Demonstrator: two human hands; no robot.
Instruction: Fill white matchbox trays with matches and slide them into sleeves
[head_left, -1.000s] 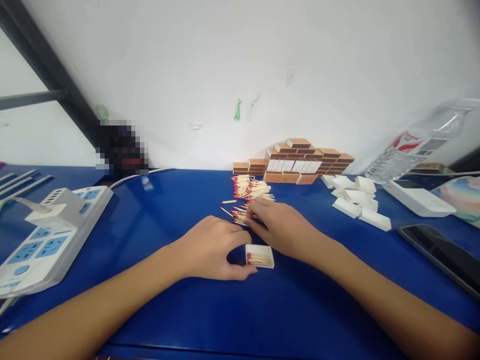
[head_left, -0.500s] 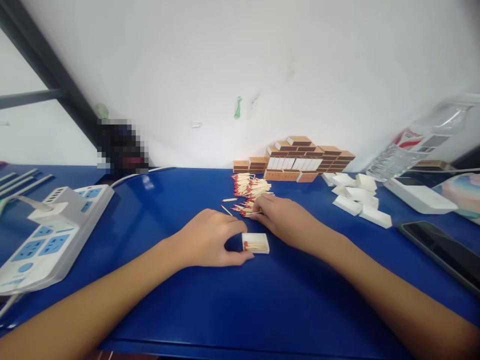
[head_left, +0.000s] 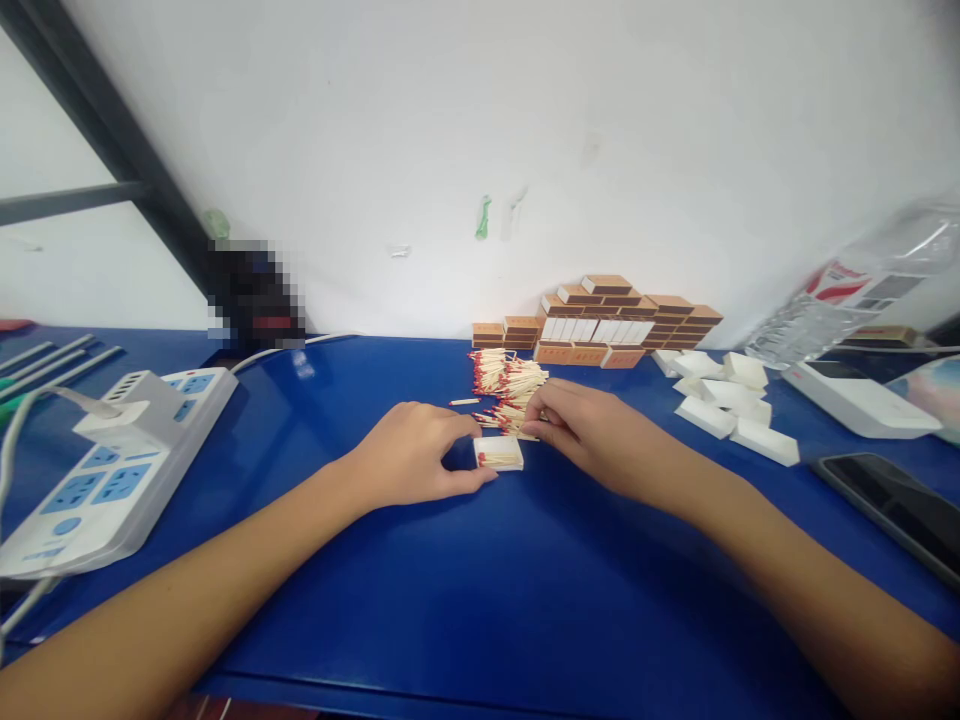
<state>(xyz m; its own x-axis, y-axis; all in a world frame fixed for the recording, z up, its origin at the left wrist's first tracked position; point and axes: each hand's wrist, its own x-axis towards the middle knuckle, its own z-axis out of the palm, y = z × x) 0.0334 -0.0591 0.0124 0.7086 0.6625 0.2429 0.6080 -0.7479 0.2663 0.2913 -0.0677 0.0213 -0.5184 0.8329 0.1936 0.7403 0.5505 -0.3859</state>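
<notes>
Glossy blue tabletop [head_left: 450, 600] | left hand [head_left: 416, 455] clamps white rectangular tray [head_left: 511, 447]: steady it! | right hand [head_left: 589, 425] at red-tipped wooden matches [head_left: 523, 380], grip unclear

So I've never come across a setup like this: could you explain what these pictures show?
There is no machine here, just a person's two bare hands. Every picture comes from one camera worn on the head, looking forward and down. On the blue table are loose matches, stacked matchboxes, white box pieces, a power strip, a phone and a bottle. The left hand holds a small white tray containing some matches. The right hand is at the loose matches; whether it grips any is unclear.
</notes>
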